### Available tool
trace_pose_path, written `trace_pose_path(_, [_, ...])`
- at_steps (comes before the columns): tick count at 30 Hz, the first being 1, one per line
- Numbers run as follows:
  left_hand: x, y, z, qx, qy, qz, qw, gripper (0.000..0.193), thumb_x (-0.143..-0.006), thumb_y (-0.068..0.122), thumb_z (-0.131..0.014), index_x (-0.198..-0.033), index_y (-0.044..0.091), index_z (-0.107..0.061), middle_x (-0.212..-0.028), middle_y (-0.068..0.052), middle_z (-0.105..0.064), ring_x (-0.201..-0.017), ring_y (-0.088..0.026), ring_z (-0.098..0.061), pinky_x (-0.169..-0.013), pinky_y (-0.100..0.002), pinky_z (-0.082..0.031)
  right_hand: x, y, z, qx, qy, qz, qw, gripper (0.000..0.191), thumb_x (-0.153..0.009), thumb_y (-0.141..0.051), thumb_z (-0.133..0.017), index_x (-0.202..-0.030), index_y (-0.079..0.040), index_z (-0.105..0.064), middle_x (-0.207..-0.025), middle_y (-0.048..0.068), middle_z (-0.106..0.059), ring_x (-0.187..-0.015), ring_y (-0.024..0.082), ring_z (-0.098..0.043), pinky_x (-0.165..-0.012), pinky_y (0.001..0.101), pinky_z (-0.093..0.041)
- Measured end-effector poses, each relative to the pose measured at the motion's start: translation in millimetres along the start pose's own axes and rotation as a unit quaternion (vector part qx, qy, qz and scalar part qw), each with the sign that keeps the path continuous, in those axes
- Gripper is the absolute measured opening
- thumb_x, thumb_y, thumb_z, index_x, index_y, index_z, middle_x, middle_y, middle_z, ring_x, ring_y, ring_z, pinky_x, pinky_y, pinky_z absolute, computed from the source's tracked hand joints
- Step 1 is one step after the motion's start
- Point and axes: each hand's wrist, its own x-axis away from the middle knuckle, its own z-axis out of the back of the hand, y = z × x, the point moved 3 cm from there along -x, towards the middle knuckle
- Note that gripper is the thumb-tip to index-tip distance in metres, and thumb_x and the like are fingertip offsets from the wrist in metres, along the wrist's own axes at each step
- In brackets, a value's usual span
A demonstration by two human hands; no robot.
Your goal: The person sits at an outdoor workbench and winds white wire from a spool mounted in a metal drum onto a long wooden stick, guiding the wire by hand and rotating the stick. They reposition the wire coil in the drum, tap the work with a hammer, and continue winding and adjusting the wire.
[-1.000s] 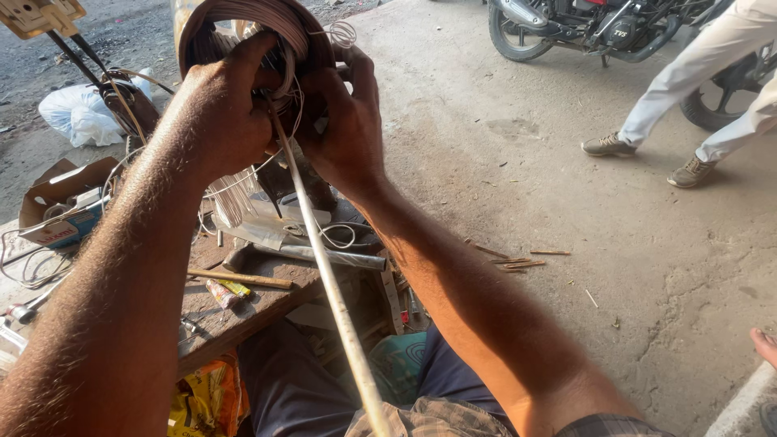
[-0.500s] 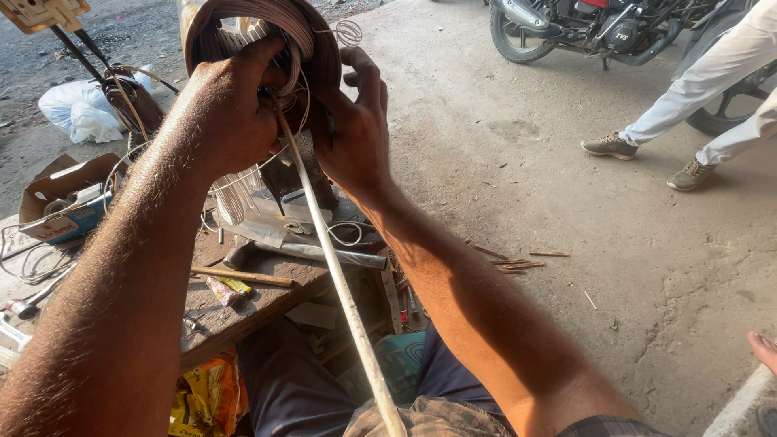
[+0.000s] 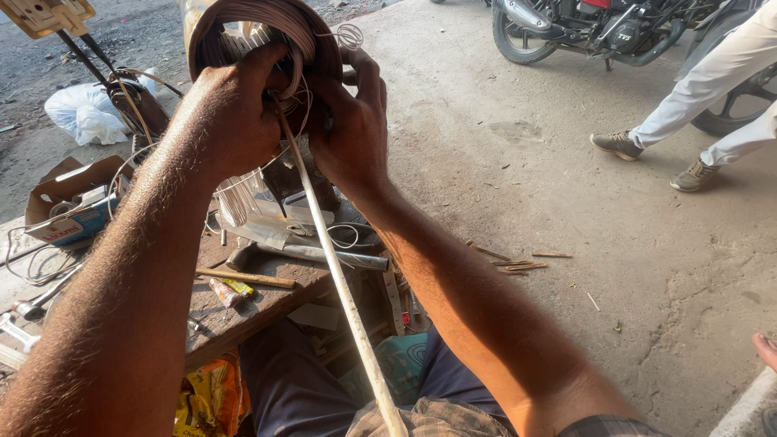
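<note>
I hold up a round motor stator wound with copper-coloured wire [image 3: 267,32] in front of me. My left hand [image 3: 231,121] grips its left side, fingers curled over the winding. My right hand [image 3: 352,129] clasps the right side, fingers pressed against the coil. A long white sleeve tube [image 3: 340,283] runs from the winding down toward my lap. Thin loose wire ends [image 3: 350,34] curl out at the top right of the stator.
A wooden bench [image 3: 243,311] below carries a hammer [image 3: 307,253], a stick, white insulation strips and small tools. A cardboard box [image 3: 69,202] and wire loops lie left. A parked motorcycle [image 3: 583,28] and a walking person's legs [image 3: 704,89] are at the far right on the concrete.
The stator and both hands have shifted slightly; my right fingers have moved higher along the coil's right edge. The person at the right has stepped further on.
</note>
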Motion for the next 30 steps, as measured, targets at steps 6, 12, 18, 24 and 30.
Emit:
trace_pose_path(6, [-3,-5,-5,-0.004,0.01,-0.005,1.0,0.062,-0.086,0.01,-0.067,-0.146,0.003,-0.057,-0.106,-0.03,-0.072,-0.101,-0.046,-0.07,-0.085,-0.053,-0.057,-18,14,0,0.041,-0.02,0.072,0.996,0.025,-0.089,-0.015,-0.08,-0.113,-0.016,-0.076,-0.145,0.02,-0.045,-0.134,0.038,-0.047,-0.108,0.0498,-0.051])
trace_pose_path(12, [-6,-6,-7,0.016,0.005,0.004,1.0,0.05,-0.096,0.013,-0.06,-0.145,0.004,-0.058,-0.108,-0.028,-0.072,-0.101,-0.046,-0.07,-0.088,-0.054,-0.056,-29,28,3,-0.014,-0.087,0.075,0.993,0.028,-0.08,-0.009,-0.074,-0.105,-0.019,-0.081,-0.137,0.021,-0.053,-0.131,0.042,-0.043,-0.11,0.0541,-0.044])
trace_pose_path(18, [-4,-2,-5,0.032,0.025,-0.006,0.999,0.055,-0.093,0.014,-0.063,-0.146,0.003,-0.054,-0.111,-0.028,-0.072,-0.105,-0.047,-0.068,-0.087,-0.055,-0.054,-29,33,-3,-0.057,-0.127,0.043,0.989,0.022,-0.089,-0.012,-0.066,-0.109,-0.016,-0.075,-0.114,0.016,-0.068,-0.13,0.041,-0.045,-0.114,0.0556,-0.04])
trace_pose_path(24, [-2,1,-3,0.053,0.06,-0.034,0.996,0.056,-0.097,0.011,-0.063,-0.15,-0.001,-0.051,-0.114,-0.027,-0.073,-0.109,-0.044,-0.07,-0.09,-0.052,-0.056,-21,17,2,-0.002,-0.022,0.07,0.997,0.033,-0.098,-0.016,-0.072,-0.127,-0.014,-0.059,-0.141,0.023,-0.047,-0.133,0.037,-0.052,-0.102,0.0492,-0.058])
trace_pose_path(30, [-6,-3,-6,0.052,0.022,0.009,0.998,0.062,-0.087,0.01,-0.067,-0.146,0.0,-0.055,-0.113,-0.027,-0.073,-0.108,-0.041,-0.071,-0.089,-0.049,-0.057,-31,12,6,0.09,-0.027,0.069,0.993,0.025,-0.093,-0.016,-0.075,-0.115,-0.014,-0.063,-0.142,0.03,-0.04,-0.127,0.045,-0.052,-0.084,0.0446,-0.064])
